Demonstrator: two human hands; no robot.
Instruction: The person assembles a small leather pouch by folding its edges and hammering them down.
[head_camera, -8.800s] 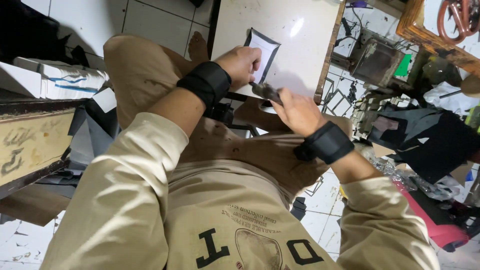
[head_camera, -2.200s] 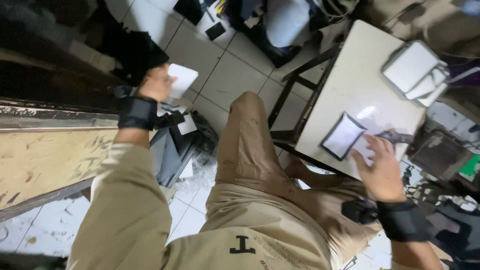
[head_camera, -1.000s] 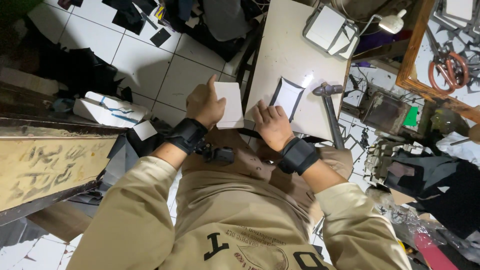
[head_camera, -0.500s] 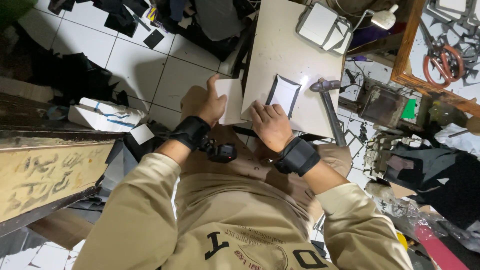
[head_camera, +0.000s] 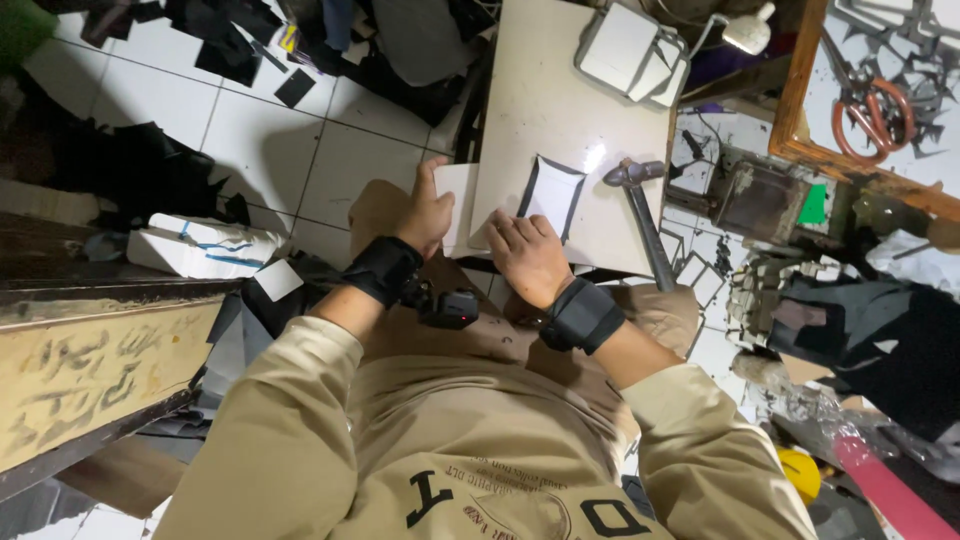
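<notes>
One white sheet (head_camera: 458, 205) is being gripped by the curled left hand (head_camera: 428, 215); one black-edged piece (head_camera: 553, 195) is being touched by the flattened right hand (head_camera: 528, 257), beside one hammer (head_camera: 640, 215) at centre frame.

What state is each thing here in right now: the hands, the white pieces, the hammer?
Left hand: holding the white card at the table edge.
Right hand: resting flat beside the black-edged white piece.
Black-edged white piece: lying flat.
Hammer: lying untouched on the table.
</notes>
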